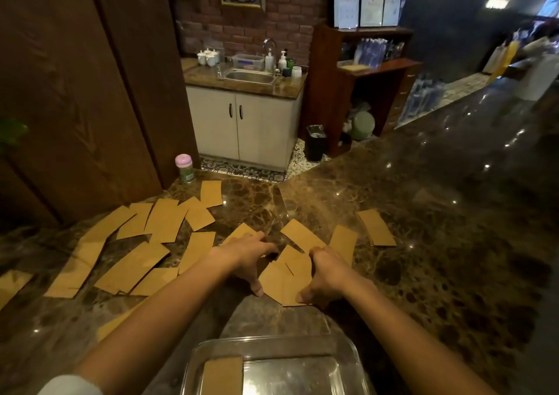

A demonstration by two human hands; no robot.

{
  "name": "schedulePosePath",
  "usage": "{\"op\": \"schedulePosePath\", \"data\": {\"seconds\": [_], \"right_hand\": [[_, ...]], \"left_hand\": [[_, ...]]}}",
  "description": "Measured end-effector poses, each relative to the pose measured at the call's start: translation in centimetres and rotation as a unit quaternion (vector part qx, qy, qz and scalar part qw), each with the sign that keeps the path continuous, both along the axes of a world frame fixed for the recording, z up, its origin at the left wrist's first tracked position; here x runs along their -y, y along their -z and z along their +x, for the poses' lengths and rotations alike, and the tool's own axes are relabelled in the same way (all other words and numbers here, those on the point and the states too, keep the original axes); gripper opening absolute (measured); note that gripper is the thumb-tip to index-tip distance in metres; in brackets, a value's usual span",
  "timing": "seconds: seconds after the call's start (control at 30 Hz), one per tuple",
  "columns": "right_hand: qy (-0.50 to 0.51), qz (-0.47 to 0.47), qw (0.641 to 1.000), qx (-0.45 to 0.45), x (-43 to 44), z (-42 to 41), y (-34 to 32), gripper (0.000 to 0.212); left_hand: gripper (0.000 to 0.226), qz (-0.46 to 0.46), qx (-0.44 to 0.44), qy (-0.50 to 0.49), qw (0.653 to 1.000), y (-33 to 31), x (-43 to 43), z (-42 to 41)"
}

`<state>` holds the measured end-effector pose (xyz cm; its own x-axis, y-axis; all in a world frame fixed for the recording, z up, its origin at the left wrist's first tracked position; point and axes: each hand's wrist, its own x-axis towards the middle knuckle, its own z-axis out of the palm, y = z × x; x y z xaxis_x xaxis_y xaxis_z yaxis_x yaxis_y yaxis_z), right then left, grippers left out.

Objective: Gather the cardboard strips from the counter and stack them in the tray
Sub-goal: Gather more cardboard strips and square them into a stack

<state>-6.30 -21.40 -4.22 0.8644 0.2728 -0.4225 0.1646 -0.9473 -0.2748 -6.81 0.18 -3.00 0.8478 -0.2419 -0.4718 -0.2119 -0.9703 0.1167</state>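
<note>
1. A few strips (284, 279) lie overlapped on the tabletop (423, 273), just beyond the tray (348, 352). The left grip (251, 261) and right grip (323, 273) pinch them from either side, thumbs at the near edge and fingers curled over the far ends, probably to square them into one bundle.
2. The clear tray sits nearest the person, between the forearms, so the carry should be short. A lone strip (222, 376) lies flat at its left end.
3. Loose strips (157, 222) sprawl overlapping to the left. A neat stack (376, 226) sits apart on the right.
4. The tabletop is glossy brown marble. Flat strips likely lift badly from it, so sliding them together suits.
5. A pink-lidded jar (185, 167) stands by the wood panel. Beyond are a sink (248, 75), a white cabinet (242, 122), a black bin (316, 142) and a brick wall.
</note>
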Motion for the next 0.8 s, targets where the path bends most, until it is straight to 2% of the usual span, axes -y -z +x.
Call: {"op": "schedulePosePath", "data": {"seconds": [0.2,0.37,0.5,0.57,0.6,0.7,0.73,0.8], "right_hand": [[0.104,0.103,0.987,-0.066,-0.7,0.5,1.2,0.100],[0.172,0.208,0.961,-0.060,-0.3,0.3,1.6,0.087],[0.207,0.316,0.923,-0.076,0.3,-0.4,1.4,0.071],[0.236,0.363,0.899,-0.071,0.8,-0.7,1.0,0.069],[0.252,0.384,0.885,-0.072,1.2,-0.7,0.6,0.066],[0.297,0.452,0.839,-0.052,2.6,-0.7,-1.5,0.032],[0.310,0.470,0.825,-0.046,3.0,-0.8,-2.3,0.026],[0.317,0.504,0.802,-0.051,3.5,-0.7,-3.6,0.022]], "left_hand": [[0.096,-0.028,0.014,-0.020,0.999,0.5,-0.1,0.4],[0.091,-0.095,0.031,-0.045,0.994,1.5,-1.0,-0.7],[0.044,-0.199,0.020,-0.061,0.978,1.2,-1.8,-1.6],[0.030,-0.249,0.030,-0.093,0.963,0.4,-2.3,-2.0],[0.027,-0.270,0.040,-0.114,0.955,-0.1,-2.7,-2.3],[0.022,-0.338,0.082,-0.203,0.915,-1.2,-3.6,-3.0],[0.022,-0.371,0.093,-0.246,0.890,-1.5,-3.7,-3.3],[0.022,-0.462,0.090,-0.345,0.812,-2.1,-3.5,-3.9]]}}
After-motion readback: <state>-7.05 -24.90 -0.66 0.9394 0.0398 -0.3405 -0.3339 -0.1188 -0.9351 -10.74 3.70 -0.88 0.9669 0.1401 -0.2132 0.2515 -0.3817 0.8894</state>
